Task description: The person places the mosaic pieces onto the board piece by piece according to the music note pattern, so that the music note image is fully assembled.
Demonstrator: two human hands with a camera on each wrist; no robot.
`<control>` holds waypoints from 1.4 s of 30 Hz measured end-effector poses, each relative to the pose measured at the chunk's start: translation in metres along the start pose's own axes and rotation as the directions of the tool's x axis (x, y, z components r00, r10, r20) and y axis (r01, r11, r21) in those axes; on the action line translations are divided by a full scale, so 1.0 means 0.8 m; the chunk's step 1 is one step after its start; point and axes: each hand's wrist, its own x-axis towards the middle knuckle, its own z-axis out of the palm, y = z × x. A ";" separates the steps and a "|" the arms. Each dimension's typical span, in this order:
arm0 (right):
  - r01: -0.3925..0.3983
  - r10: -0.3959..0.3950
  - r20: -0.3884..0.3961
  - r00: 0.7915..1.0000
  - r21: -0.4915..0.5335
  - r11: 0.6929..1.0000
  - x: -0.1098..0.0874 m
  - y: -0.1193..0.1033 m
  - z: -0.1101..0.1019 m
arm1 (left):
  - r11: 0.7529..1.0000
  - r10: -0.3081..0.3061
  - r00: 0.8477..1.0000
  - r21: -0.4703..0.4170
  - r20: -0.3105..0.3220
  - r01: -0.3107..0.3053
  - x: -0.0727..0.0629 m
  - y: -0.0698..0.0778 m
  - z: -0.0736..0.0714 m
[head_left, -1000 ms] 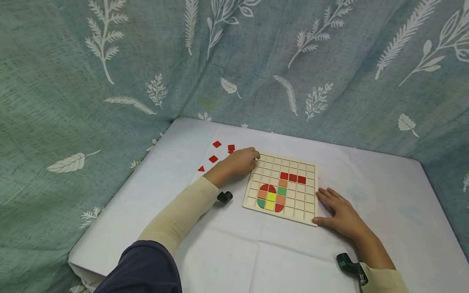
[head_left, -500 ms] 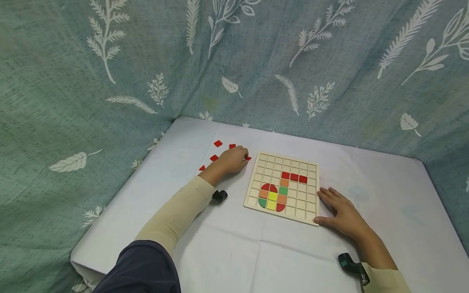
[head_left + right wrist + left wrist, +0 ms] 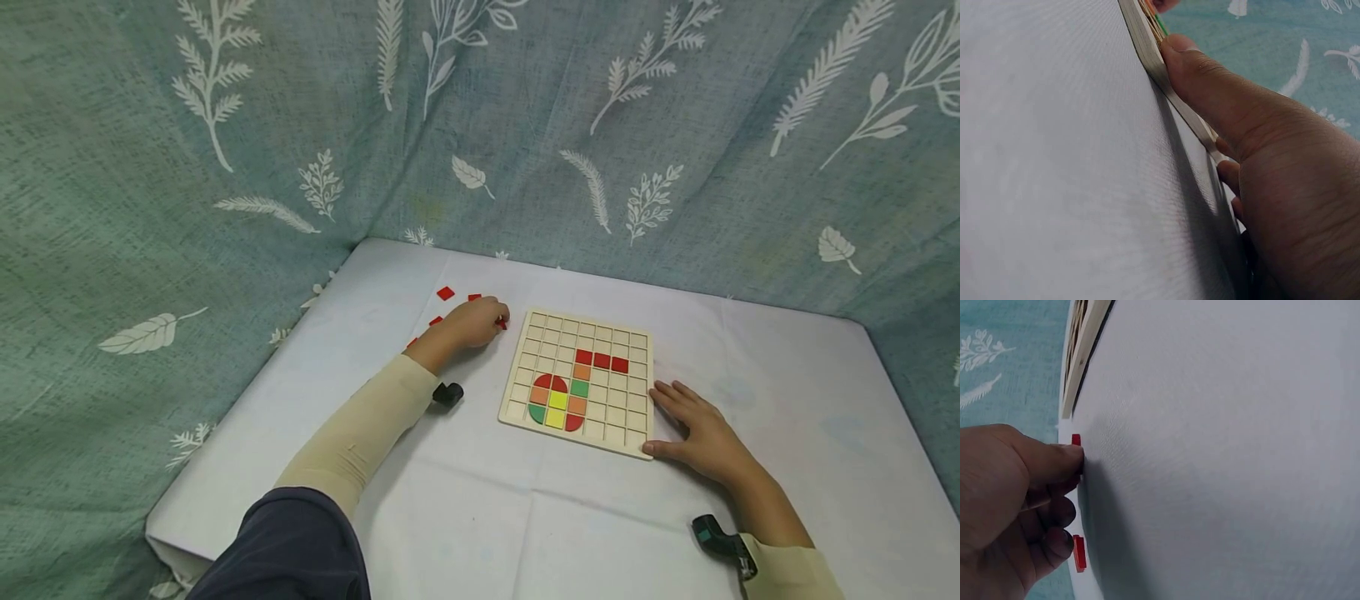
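Note:
My left hand (image 3: 472,323) pinches a small red tile (image 3: 1076,439) between thumb and fingers, low above the table left of the board. The fingers hide most of the tile's shape. My right hand (image 3: 705,440) rests at the right edge of the square wooden grid board (image 3: 613,402), its thumb (image 3: 1191,69) touching the near right corner and its fingers stretched along the side. In the board's grid sit red, orange, green and yellow tiles: a short red row (image 3: 602,361), a column below it, and a rounded patch around yellow squares (image 3: 557,408).
Several loose red tiles lie left of the board, among them a diamond-turned one (image 3: 446,293) at the back; my left hand and arm partly cover others. A white cloth (image 3: 465,508) covers the table. A patterned curtain (image 3: 525,125) stands behind and at the left.
My left hand has drawn back left from the board's far left corner to the loose tiles, and a red tile now shows in its fingers. My right hand stays put.

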 end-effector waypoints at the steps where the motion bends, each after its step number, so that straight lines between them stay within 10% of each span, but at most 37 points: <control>1: 0.003 -0.003 0.001 1.000 -0.001 1.000 0.000 0.000 0.000 | 1.000 0.008 1.000 0.016 0.009 -0.008 0.000 0.001 -0.001; 19: 0.006 -0.006 0.001 1.000 -0.018 1.000 0.002 0.002 0.000 | 0.977 0.014 1.000 0.211 0.019 -0.018 0.002 -0.004 0.005; 42: -0.009 0.009 -0.005 1.000 -0.016 1.000 0.002 0.002 0.002 | 0.989 -0.072 0.997 0.129 -0.003 0.071 0.006 -0.007 0.004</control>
